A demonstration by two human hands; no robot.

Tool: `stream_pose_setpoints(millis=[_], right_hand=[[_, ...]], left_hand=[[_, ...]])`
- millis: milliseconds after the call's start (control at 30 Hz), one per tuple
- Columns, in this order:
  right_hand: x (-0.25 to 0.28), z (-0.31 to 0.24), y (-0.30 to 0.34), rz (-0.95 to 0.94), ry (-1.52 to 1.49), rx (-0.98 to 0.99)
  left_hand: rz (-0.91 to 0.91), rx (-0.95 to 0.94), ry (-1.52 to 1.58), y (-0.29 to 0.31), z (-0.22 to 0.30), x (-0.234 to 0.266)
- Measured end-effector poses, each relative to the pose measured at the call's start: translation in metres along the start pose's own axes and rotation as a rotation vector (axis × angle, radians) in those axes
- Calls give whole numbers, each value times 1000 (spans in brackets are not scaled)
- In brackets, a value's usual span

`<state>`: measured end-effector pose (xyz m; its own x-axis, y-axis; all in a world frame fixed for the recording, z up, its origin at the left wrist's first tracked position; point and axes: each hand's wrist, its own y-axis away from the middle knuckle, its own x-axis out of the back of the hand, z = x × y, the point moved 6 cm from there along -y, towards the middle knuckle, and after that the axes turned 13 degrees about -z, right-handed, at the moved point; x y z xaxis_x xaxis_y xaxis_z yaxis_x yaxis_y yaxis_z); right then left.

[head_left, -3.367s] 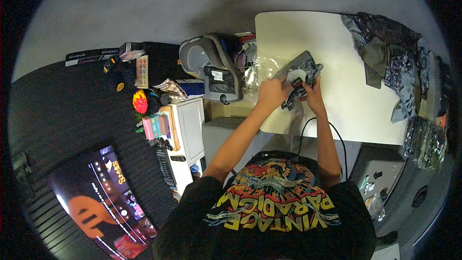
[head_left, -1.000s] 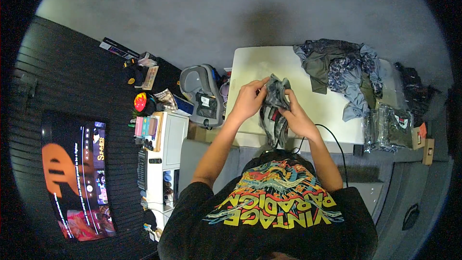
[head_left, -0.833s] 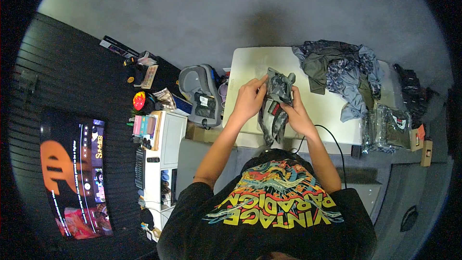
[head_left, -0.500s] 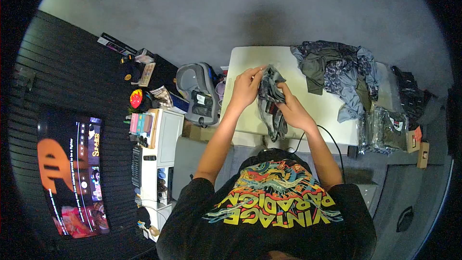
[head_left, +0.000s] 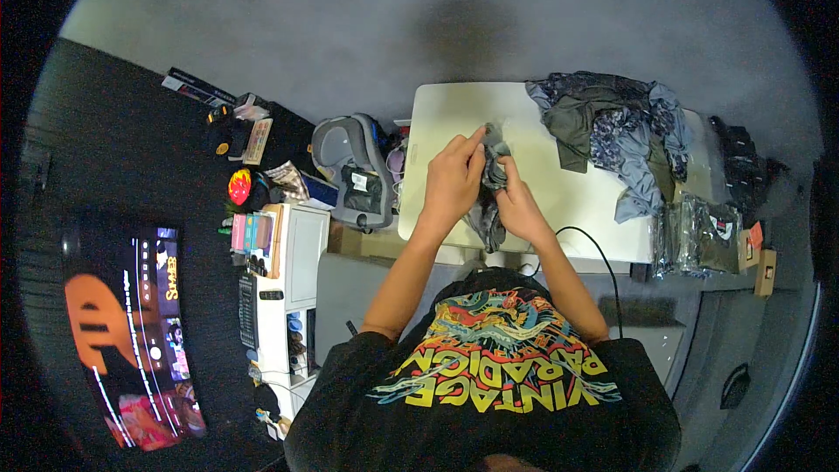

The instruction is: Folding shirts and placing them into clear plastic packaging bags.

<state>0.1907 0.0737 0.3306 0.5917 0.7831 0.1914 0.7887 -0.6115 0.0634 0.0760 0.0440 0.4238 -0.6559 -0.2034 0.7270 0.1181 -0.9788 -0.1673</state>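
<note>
A crumpled grey and black patterned garment (head_left: 494, 177) hangs between my hands over the near part of the white table (head_left: 437, 109). My left hand (head_left: 454, 177) is closed at the garment's upper left side, its index finger pointing along the top edge. My right hand (head_left: 521, 208) grips the right side, thumb and fingers pressed on the fabric. The lower end dangles toward my body, past the table's near edge. What kind of garment it is does not show, and part of it is hidden behind the left hand.
A heap of camouflage, olive and blue-grey clothes (head_left: 603, 127) covers the table's right part. Clear-plastic-wrapped packs (head_left: 708, 236) lie at the right end. A grey child car seat (head_left: 350, 170) stands left of the table. A black cable (head_left: 603, 253) loops by my right forearm.
Both hands have come closer together, and the garment is bunched narrower between them. My left hand has shifted slightly right and now covers more of the fabric.
</note>
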Motion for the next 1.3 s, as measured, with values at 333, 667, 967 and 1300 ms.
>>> stream_pose_setpoints(millis=[333, 667, 967, 1300], right_hand=[[-32, 47, -55, 89, 209, 151], [-72, 191, -103, 248, -584, -187], [-122, 352, -63, 395, -937, -467], [-114, 364, -72, 483, -546, -345]], left_hand=[[-64, -165, -270, -20, -10, -31], [-205, 90, -140, 9, -170, -95], [-618, -48, -111, 52, -246, -207], [-710, 70, -310, 47, -250, -206]])
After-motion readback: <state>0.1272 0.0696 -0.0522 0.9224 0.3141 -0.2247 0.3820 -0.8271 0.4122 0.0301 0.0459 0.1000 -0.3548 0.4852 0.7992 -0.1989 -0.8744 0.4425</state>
